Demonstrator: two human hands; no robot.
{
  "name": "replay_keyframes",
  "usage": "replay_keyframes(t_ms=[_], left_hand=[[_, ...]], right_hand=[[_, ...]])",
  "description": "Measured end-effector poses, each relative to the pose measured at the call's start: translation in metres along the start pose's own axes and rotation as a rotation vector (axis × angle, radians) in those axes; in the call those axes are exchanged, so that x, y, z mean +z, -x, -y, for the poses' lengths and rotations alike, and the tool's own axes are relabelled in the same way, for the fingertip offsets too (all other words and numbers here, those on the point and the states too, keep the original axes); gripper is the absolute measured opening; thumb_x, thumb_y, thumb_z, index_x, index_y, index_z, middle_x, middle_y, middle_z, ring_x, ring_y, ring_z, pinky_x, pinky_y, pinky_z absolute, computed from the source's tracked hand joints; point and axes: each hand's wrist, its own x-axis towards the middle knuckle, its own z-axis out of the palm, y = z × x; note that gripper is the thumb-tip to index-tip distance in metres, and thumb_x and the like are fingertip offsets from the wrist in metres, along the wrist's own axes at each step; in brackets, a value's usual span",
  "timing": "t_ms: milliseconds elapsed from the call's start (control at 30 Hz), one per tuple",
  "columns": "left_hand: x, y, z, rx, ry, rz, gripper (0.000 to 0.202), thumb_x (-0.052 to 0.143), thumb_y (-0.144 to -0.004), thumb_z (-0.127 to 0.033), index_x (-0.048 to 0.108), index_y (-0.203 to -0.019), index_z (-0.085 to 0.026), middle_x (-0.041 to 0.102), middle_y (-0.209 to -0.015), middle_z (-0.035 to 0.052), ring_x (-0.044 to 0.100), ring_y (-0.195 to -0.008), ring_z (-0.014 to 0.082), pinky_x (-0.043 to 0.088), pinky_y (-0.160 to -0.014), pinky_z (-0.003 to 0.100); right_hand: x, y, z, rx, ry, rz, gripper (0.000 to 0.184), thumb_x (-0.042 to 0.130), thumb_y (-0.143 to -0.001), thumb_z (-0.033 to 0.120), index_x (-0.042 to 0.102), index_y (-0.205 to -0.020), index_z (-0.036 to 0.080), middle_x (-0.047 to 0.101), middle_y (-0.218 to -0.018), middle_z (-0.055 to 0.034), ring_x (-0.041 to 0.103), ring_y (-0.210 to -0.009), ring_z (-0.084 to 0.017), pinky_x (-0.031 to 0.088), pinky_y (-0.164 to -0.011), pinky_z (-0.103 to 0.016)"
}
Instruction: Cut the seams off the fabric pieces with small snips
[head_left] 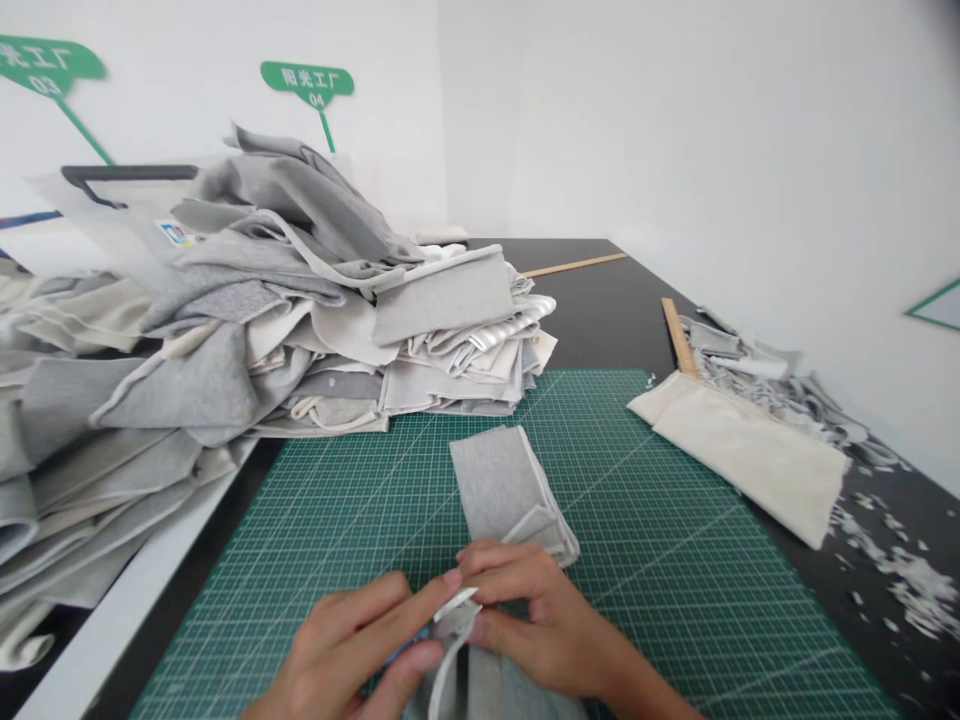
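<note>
Grey cotton jersey strip (487, 490), folded and limp, lies on a green gridded cutting mat (675, 600) and runs under both hands. It looks light and soft, likely to slip, so its folded edge offers the surest hold. The left hand (349, 645) and right hand (536, 620) pinch a white-edged flap (455, 607) between them (fingers hide most of it); the frame cuts off the strip's lower end.

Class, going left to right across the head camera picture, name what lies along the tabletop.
Heap of grey fabric pieces → green cutting mat → cream fabric panel → pale grey fabric offcuts
</note>
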Motion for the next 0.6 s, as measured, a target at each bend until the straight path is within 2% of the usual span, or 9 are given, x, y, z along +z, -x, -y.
replay_keyframes(t_ms=[133, 267, 333, 500, 600], left_hand=[[-0.001, 0.002, 0.004, 0.033, 0.008, 0.048, 0.041, 0.048, -0.098, -0.023, 0.046, -0.138, -0.032, 0.071, -0.083, 0.0002, 0.067, -0.075, 0.0125, 0.053, -0.059, 0.02], [-0.004, 0.01, 0.011, -0.01, -0.016, 0.11, 0.038, 0.053, -0.096, -0.03, 0.052, -0.134, -0.029, 0.071, -0.099, 0.0021, 0.067, -0.087, 0.0135, 0.056, -0.074, 0.023], [-0.005, 0.012, 0.013, -0.017, 0.017, 0.135, 0.041, 0.055, -0.094, -0.031, 0.051, -0.135, -0.026, 0.069, -0.101, 0.0031, 0.067, -0.088, 0.0131, 0.055, -0.077, 0.024], [-0.001, 0.007, 0.012, -0.001, 0.148, 0.162, 0.045, 0.053, -0.092, -0.012, 0.05, -0.137, -0.021, 0.066, -0.092, 0.0044, 0.062, -0.071, 0.0096, 0.05, -0.06, 0.02], [0.0, 0.005, 0.011, 0.014, 0.17, 0.141, 0.046, 0.056, -0.09, -0.008, 0.053, -0.134, -0.02, 0.065, -0.091, 0.0036, 0.058, -0.066, 0.0082, 0.047, -0.055, 0.019]], right_hand=[[0.0, -0.002, -0.001, 0.017, -0.01, 0.015, 0.028, 0.053, -0.094, 0.03, 0.078, -0.093, 0.017, 0.058, -0.076, -0.0044, 0.053, -0.075, -0.017, 0.041, -0.078, -0.031], [0.0, -0.002, -0.001, 0.005, -0.075, 0.012, 0.023, 0.055, -0.093, 0.026, 0.076, -0.102, 0.02, 0.063, -0.084, -0.0053, 0.057, -0.081, -0.018, 0.042, -0.08, -0.031], [-0.001, -0.002, -0.001, -0.004, -0.095, 0.021, 0.023, 0.055, -0.093, 0.022, 0.076, -0.103, 0.02, 0.063, -0.085, -0.0049, 0.057, -0.082, -0.017, 0.042, -0.081, -0.032], [-0.002, -0.002, -0.004, 0.006, -0.057, 0.045, 0.023, 0.055, -0.093, 0.023, 0.077, -0.093, 0.016, 0.06, -0.079, -0.0033, 0.055, -0.079, -0.015, 0.043, -0.081, -0.031], [-0.002, -0.003, -0.01, -0.062, -0.035, 0.063, 0.023, 0.056, -0.094, 0.025, 0.075, -0.091, 0.014, 0.059, -0.077, -0.0037, 0.054, -0.076, -0.015, 0.043, -0.078, -0.03]])
